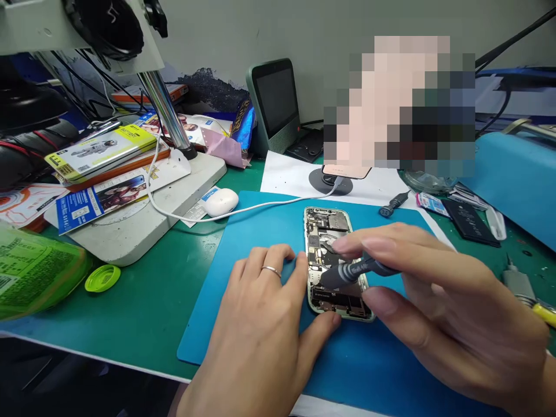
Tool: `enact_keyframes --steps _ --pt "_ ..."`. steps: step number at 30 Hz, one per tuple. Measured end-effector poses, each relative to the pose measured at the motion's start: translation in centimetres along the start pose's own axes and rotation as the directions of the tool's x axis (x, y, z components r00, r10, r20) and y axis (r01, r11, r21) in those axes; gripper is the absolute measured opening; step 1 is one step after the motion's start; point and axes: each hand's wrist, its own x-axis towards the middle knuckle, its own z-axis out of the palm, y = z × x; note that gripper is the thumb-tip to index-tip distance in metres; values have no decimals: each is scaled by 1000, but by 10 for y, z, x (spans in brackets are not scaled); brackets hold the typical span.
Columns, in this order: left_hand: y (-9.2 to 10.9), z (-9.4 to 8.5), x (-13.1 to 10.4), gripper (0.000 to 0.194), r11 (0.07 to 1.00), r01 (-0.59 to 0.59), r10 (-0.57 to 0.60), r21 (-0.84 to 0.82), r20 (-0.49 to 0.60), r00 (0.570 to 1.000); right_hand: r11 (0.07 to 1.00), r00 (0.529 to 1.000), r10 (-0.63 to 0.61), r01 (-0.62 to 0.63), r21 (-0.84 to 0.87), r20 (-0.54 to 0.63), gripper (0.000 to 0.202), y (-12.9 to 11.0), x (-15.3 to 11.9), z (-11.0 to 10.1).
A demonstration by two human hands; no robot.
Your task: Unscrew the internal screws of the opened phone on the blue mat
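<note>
Phone point(332, 260) (opened) steadied by left hand point(260, 324), right hand point(434, 301) w/ screwdriver point(354, 271).

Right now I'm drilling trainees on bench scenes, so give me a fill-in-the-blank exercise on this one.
1. The opened phone lies on a ____ mat.
2. The right hand holds a ____ over the phone.
3. The left hand wears a ____ on one finger.
4. The white earbud case sits ____ of the phone.

Missing words: blue; screwdriver; ring; left
</note>
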Motion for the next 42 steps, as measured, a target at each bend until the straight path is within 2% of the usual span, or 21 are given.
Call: enact_keyframes --steps 5,11,16,21,28,34,39,42 --pt "1 7 -1 38 999 -1 3 35 -44 999 996 998 -20 14 94 66 72 3 0 -1" --pt "0 8 0 39 999 -11 14 44 -65 998 996 998 -58 57 70 6 69 5 0 -2" --pt "-1 7 1 36 999 -34 35 19 -52 998 994 997 -36 29 101 66 71 6 -1 0" --pt "2 8 2 34 1000 4 -2 27 -63 998 996 999 -23 19 86 45 67 3 -1 -1" --pt "-13 12 -1 42 989 -124 130 81 -66 989 992 993 -3 -12 124 114 77 4 -6 -2" --pt "-14 12 0 41 989 -124 128 85 -46 991 993 992 -7 -8 117 124 79 8 -9 -2" --pt "-15 11 0 37 990 -120 123 71 -42 991 990 993 -3 -13 140 114 71 5 -5 -1" --pt "-18 11 -1 37 986 -152 156 72 -58 986 990 994 -57 44 137 91 63 4 -3 1"
